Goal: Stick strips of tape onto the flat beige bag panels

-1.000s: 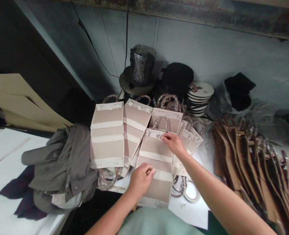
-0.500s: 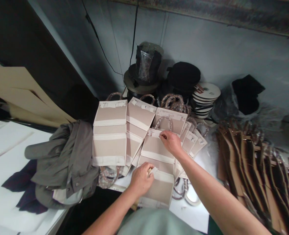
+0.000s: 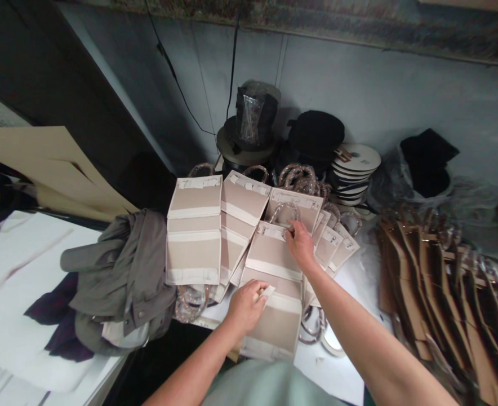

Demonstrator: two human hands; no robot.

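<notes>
Several flat beige bag panels with white bands lie fanned out on the table. My left hand [image 3: 245,304] pinches the white edge strip of the nearest beige panel [image 3: 274,327] at its left side. My right hand [image 3: 300,246] rests fingers-down on the top end of that same panel, by its small metal fittings and a clear looped handle [image 3: 281,211]. Another stack of the panels [image 3: 194,231] lies to the left, untouched.
A grey jacket [image 3: 122,276] is heaped at the left on a white surface. Brown cardboard pieces with handles [image 3: 439,287] fan out at the right. Black hats [image 3: 316,132], a stack of tape reels [image 3: 350,169] and dark bags stand against the wall behind.
My right hand has slid a little up and right along the panel's top end. My left hand has lifted the white strip's corner slightly. The view has shifted a bit to the left.
</notes>
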